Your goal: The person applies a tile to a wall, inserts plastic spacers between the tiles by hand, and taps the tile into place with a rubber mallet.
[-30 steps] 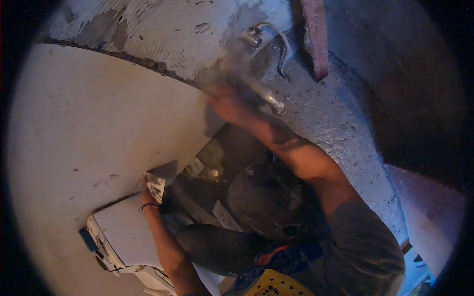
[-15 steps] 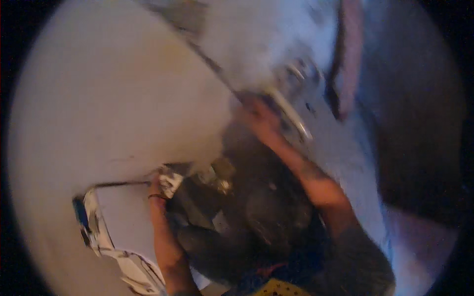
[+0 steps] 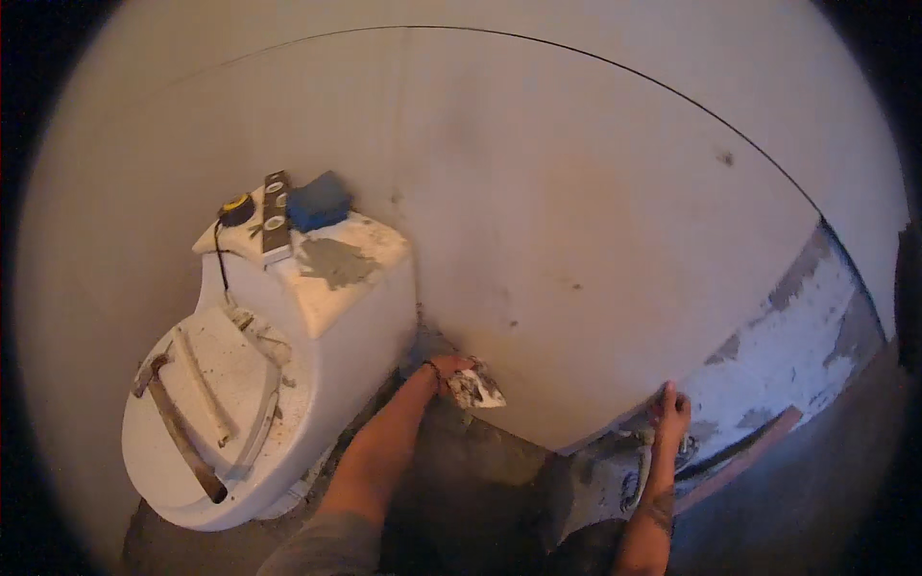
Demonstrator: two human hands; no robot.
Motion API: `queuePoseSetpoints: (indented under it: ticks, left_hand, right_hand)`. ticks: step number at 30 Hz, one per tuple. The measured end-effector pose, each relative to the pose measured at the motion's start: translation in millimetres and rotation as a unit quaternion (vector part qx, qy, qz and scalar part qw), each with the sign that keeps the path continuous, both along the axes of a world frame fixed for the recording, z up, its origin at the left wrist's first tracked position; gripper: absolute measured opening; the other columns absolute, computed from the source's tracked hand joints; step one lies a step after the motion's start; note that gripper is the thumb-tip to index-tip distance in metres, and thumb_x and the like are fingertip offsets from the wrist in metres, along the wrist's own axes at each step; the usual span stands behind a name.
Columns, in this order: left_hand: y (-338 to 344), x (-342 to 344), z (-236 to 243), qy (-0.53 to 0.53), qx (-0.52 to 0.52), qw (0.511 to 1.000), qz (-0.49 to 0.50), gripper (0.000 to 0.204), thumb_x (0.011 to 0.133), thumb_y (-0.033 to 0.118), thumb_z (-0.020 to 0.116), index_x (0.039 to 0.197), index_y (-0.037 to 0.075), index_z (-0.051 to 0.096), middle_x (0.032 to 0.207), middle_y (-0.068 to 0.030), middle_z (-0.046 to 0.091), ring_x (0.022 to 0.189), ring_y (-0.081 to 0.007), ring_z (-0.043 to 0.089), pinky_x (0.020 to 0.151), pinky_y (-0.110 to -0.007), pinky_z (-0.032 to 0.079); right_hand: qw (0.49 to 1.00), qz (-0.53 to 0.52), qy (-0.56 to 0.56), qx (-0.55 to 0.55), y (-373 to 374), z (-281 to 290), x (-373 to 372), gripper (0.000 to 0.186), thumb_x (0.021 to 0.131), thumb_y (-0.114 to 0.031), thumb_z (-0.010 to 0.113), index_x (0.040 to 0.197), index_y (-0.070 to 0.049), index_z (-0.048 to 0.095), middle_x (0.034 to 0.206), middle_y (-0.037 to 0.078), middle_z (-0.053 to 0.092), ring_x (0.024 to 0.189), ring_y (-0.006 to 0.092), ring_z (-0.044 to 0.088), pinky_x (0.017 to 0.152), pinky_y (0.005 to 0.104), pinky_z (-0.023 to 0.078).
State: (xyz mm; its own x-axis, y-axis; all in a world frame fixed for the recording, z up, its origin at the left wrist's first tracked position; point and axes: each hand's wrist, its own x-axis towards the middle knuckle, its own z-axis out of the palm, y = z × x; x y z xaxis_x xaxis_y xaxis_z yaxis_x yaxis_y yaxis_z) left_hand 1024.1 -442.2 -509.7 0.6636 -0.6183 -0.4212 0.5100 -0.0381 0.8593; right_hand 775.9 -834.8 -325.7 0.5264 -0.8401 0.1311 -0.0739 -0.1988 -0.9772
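Partly, shadow is hiding the metal fittings beside the right hand (image 3: 672, 413), and the lower edge is cutting off both arms. The left hand (image 3: 449, 370) is covering one end of a smeared scraper (image 3: 479, 387), so only its pale, dirty, flat part is showing. That hand is closing its fingers on the scraper, which is sticking out to the right of the fingertips, just in front of the pale wall (image 3: 567, 240). The right hand is curling its fingers near the seam where the wall is meeting a rough, patchy strip (image 3: 768, 365), well apart from the scraper; whether it is gripping anything I cannot tell. One plank (image 3: 744, 459) is lying along that strip, its far end growing dim. On the left is standing one white toilet (image 3: 355, 326): three things are resting on its tank, a tape measure (image 3: 236, 209), a spirit level (image 3: 277, 213) and a blue sponge-like block (image 3: 319, 202), and two on its lid, a hammer (image 3: 180, 432) and a pale stick (image 3: 200, 382).
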Motion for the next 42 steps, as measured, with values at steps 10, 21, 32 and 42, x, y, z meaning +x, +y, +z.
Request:
queuePoseSetpoints:
  ticks: [10, 21, 32, 42]
  left_hand:
    - [-32, 33, -47, -0.511, 0.253, 0.805, -0.164, 0.028, 0.084, 0.024, 0.054, 0.102, 0.004, 0.06, 0.097, -0.0144, 0.063, 0.09, -0.0285, 0.061, 0.075, -0.037, 0.049]
    - [-23, 10, -23, -0.245, 0.067, 0.967, -0.031, 0.026, 0.087, 0.019, 0.046, 0.106, 0.01, 0.06, 0.1, -0.0092, 0.063, 0.09, -0.025, 0.06, 0.078, -0.039, 0.048]
    - [-32, 8, -21, -0.515, 0.238, 0.819, -0.084, 0.024, 0.084, 0.018, 0.046, 0.095, 0.006, 0.063, 0.095, -0.0147, 0.063, 0.09, -0.0282, 0.062, 0.076, -0.038, 0.048]
    - [-42, 24, -38, -0.556, 0.31, 0.754, -0.162, 0.029, 0.082, 0.026, 0.05, 0.098, 0.006, 0.063, 0.1, -0.0148, 0.063, 0.093, -0.0303, 0.062, 0.081, -0.039, 0.048]
  right_hand:
    - [0.985, 0.054, -0.035, 0.159, 30, -79, 13, 0.044, 0.083, -0.05, 0.058, 0.093, -0.007, 0.053, 0.07, 0.002, 0.054, 0.06, 0.0106, 0.05, 0.045, 0.0267, 0.036]
    - [0.972, 0.097, -0.133, 0.165, 51, -104, 28, 0.056, 0.085, -0.05, 0.054, 0.11, -0.001, 0.049, 0.107, 0.011, 0.055, 0.092, 0.0235, 0.054, 0.076, 0.0382, 0.044]
    - [0.993, -0.034, -0.075, 0.087, 42, -104, 31, 0.043, 0.082, -0.047, 0.06, 0.087, -0.005, 0.05, 0.079, 0.005, 0.053, 0.072, 0.0154, 0.052, 0.065, 0.0341, 0.043]
    - [0.994, -0.025, -0.087, 0.055, 55, -88, 30, 0.035, 0.083, -0.041, 0.06, 0.076, -0.009, 0.047, 0.066, 0.001, 0.044, 0.059, 0.0111, 0.041, 0.053, 0.0292, 0.034]
